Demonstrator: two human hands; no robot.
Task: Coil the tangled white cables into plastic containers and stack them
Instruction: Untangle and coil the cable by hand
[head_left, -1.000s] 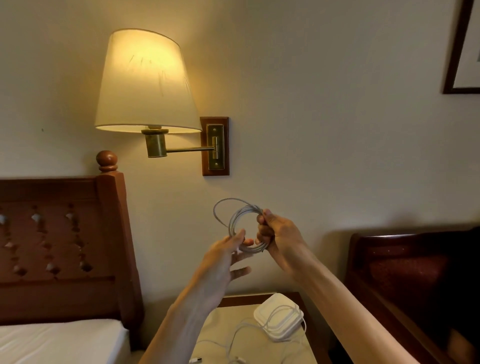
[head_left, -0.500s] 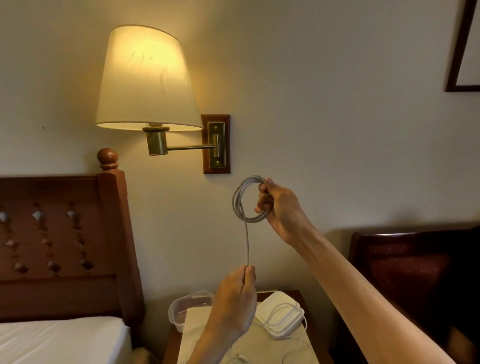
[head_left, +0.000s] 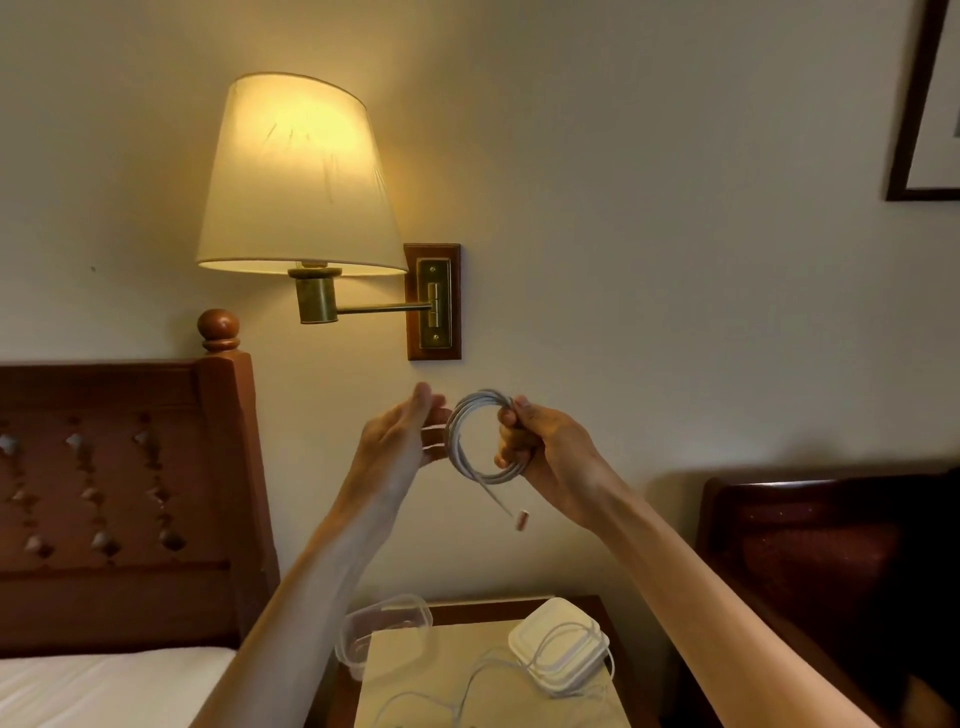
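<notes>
My right hand grasps the coiled white cable; my left hand, released at nine o'clock, should tuck the dangling plug inward.

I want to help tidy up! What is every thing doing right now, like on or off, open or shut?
Wall lamp: switched on.
Cable coil: wound in loops, its plug end dangling.
Right hand: shut on the coil.
Left hand: open beside the coil.
Clear container: open, no lid.
Loose cables: uncoiled on the nightstand.
</notes>
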